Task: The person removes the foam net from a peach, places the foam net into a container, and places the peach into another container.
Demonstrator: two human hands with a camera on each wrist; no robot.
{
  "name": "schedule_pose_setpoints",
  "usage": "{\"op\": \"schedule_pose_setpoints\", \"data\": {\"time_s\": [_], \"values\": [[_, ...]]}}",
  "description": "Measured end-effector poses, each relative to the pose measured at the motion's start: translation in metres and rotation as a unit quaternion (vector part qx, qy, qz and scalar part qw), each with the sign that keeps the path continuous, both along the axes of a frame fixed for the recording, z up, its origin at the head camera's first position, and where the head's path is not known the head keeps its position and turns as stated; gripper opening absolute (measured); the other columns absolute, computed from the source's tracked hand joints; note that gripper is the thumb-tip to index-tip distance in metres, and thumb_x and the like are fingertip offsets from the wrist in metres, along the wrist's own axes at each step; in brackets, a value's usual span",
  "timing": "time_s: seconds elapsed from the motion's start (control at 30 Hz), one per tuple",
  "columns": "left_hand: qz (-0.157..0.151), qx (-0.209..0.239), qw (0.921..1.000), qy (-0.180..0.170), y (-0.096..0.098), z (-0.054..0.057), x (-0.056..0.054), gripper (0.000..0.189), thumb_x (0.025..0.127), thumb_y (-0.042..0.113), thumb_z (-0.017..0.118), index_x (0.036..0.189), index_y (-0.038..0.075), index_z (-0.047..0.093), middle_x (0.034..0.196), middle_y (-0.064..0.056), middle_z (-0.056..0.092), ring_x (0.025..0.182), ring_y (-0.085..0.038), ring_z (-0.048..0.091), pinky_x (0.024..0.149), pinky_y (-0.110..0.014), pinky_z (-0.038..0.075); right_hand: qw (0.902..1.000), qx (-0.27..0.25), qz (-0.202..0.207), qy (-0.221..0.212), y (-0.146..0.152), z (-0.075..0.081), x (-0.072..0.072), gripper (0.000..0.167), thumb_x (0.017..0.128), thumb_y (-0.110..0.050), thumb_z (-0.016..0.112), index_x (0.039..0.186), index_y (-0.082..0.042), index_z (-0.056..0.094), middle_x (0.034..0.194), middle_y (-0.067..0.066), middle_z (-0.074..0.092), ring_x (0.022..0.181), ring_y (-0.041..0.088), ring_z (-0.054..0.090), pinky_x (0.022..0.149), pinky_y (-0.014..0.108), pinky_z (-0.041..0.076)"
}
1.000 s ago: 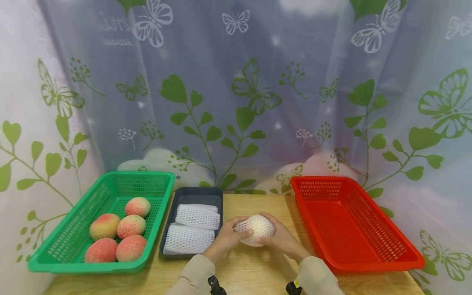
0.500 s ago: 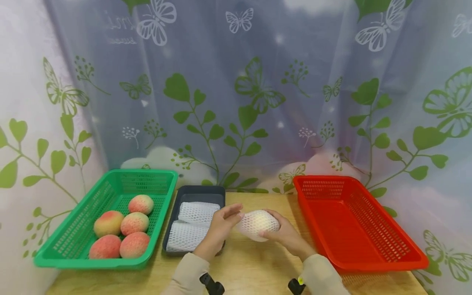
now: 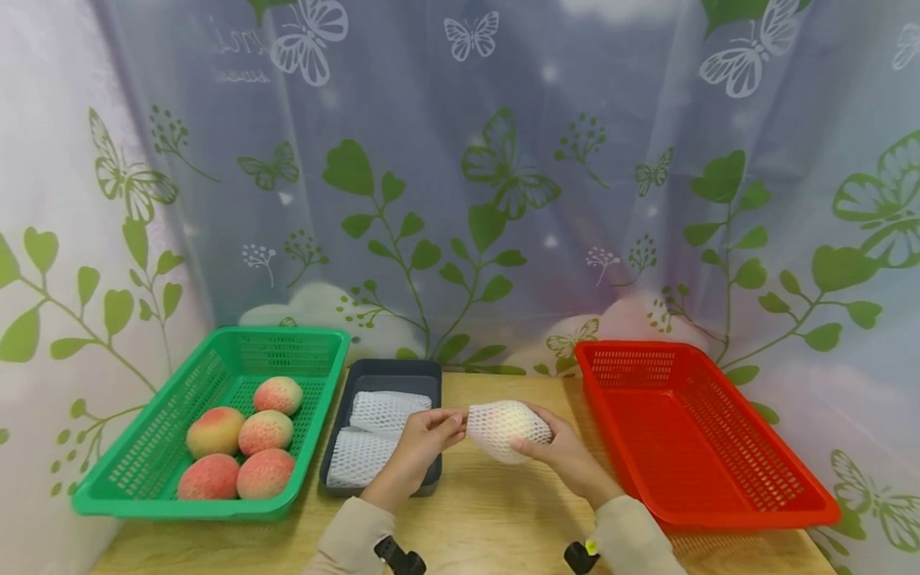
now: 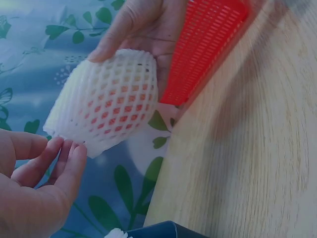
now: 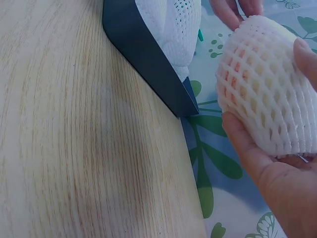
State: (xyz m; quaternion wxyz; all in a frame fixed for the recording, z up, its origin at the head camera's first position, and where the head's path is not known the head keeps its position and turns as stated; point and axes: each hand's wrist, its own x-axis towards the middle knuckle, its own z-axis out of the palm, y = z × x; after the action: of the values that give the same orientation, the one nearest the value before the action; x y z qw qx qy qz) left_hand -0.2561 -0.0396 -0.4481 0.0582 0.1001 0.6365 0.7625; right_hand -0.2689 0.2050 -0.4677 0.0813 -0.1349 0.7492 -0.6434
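A peach in a white foam net sleeve is held over the table between both hands. My right hand grips it from the right, thumb on the near side and fingers round the back. At the sleeve's left end, my left hand pinches the loose rim between thumb and fingertips. Red skin shows through the mesh of the foam net in the left wrist view. Beyond the fruit, the right wrist view shows the fingers of the left hand at the sleeve's far end.
On the left, a green basket carries several bare peaches. Beside it, a dark tray bears flat foam net sleeves, partly behind my left hand. A red basket stands on the right. A patterned curtain hangs behind the table.
My left hand let go of the fruit, moved left with its fingers spread, then pinched the sleeve's left rim. The sleeve now extends further left. My right hand keeps its grip.
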Motion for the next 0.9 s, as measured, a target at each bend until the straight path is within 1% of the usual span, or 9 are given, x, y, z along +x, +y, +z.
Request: {"op": "schedule_pose_setpoints", "data": {"time_s": [0.13,0.3,0.33,0.37,0.5,0.57,0.63,0.77,0.9], "values": [[0.005,-0.023,0.9995,0.019,0.001,-0.002,0.0,0.033,0.096,0.012,0.058,0.117,-0.013,0.061,0.111,-0.019,0.065,0.099,-0.016,0.065,0.087,-0.024,0.054,0.9999,-0.005,0.012,0.001,0.001,-0.001,0.0,0.071,0.084,-0.014,0.074,0.145,-0.005,0.038,0.139,0.022,0.045,0.117,0.03,0.051,0.093,0.038,0.05],[0.044,-0.12,0.9915,0.027,0.005,-0.002,0.003,0.027,0.094,0.005,0.058,0.116,-0.011,0.063,0.113,-0.022,0.065,0.098,-0.022,0.063,0.082,-0.026,0.054,0.9997,-0.009,0.022,0.002,0.001,-0.003,0.003,0.071,0.083,-0.012,0.074,0.145,-0.005,0.04,0.138,0.023,0.045,0.115,0.029,0.052,0.092,0.036,0.05],[0.048,-0.132,0.9898,0.029,0.005,0.002,0.006,0.026,0.093,0.003,0.059,0.115,-0.011,0.063,0.113,-0.022,0.065,0.098,-0.024,0.063,0.081,-0.027,0.054,0.9997,-0.009,0.022,0.001,0.001,-0.003,0.003,0.071,0.083,-0.012,0.075,0.145,-0.006,0.04,0.138,0.022,0.045,0.115,0.029,0.052,0.091,0.035,0.05],[0.047,-0.134,0.9894,0.032,0.006,0.002,0.007,0.027,0.093,0.004,0.06,0.116,-0.01,0.064,0.113,-0.022,0.065,0.099,-0.026,0.063,0.081,-0.027,0.054,0.9996,-0.012,0.023,0.0,0.001,-0.003,0.004,0.071,0.083,-0.011,0.075,0.145,-0.005,0.04,0.138,0.022,0.045,0.115,0.028,0.052,0.091,0.035,0.05],[0.008,-0.099,0.9942,0.042,0.005,0.0,0.006,0.039,0.089,0.003,0.065,0.126,-0.007,0.057,0.122,-0.023,0.061,0.112,-0.035,0.059,0.087,-0.032,0.054,0.999,-0.034,0.028,-0.007,0.001,-0.003,0.005,0.072,0.084,-0.01,0.073,0.145,-0.002,0.037,0.138,0.023,0.045,0.115,0.025,0.052,0.091,0.033,0.05],[-0.018,-0.077,0.996,0.041,0.006,-0.008,0.0,0.048,0.088,0.004,0.067,0.133,-0.004,0.053,0.129,-0.022,0.057,0.119,-0.037,0.054,0.09,-0.033,0.053,0.9982,-0.049,0.031,-0.011,0.001,-0.004,0.005,0.07,0.086,-0.01,0.071,0.146,0.001,0.035,0.137,0.023,0.046,0.113,0.022,0.054,0.091,0.032,0.051],[-0.037,-0.068,0.9961,0.043,0.006,-0.007,0.001,0.055,0.087,0.003,0.067,0.138,-0.003,0.048,0.135,-0.022,0.052,0.124,-0.038,0.05,0.091,-0.034,0.053,0.9971,-0.066,0.032,-0.02,0.001,-0.006,0.005,0.068,0.088,-0.009,0.069,0.146,0.003,0.034,0.134,0.02,0.049,0.11,0.019,0.055,0.09,0.032,0.052],[-0.05,-0.06,0.9958,0.048,0.009,-0.007,0.002,0.062,0.083,0.0,0.065,0.141,-0.003,0.042,0.141,-0.023,0.046,0.127,-0.039,0.046,0.094,-0.035,0.051,0.993,-0.105,0.029,-0.045,0.002,-0.007,0.005,0.065,0.09,-0.006,0.065,0.146,0.005,0.032,0.129,0.008,0.054,0.108,0.015,0.058,0.09,0.031,0.052],[-0.051,-0.049,0.9962,0.051,0.011,-0.007,0.002,0.064,0.082,0.0,0.066,0.142,-0.003,0.042,0.141,-0.023,0.045,0.128,-0.038,0.046,0.099,-0.036,0.048,0.9871,-0.142,0.047,-0.056,0.003,-0.008,0.006,0.067,0.092,-0.007,0.064,0.146,0.007,0.028,0.128,0.003,0.055,0.11,0.014,0.058,0.093,0.031,0.051]]}}
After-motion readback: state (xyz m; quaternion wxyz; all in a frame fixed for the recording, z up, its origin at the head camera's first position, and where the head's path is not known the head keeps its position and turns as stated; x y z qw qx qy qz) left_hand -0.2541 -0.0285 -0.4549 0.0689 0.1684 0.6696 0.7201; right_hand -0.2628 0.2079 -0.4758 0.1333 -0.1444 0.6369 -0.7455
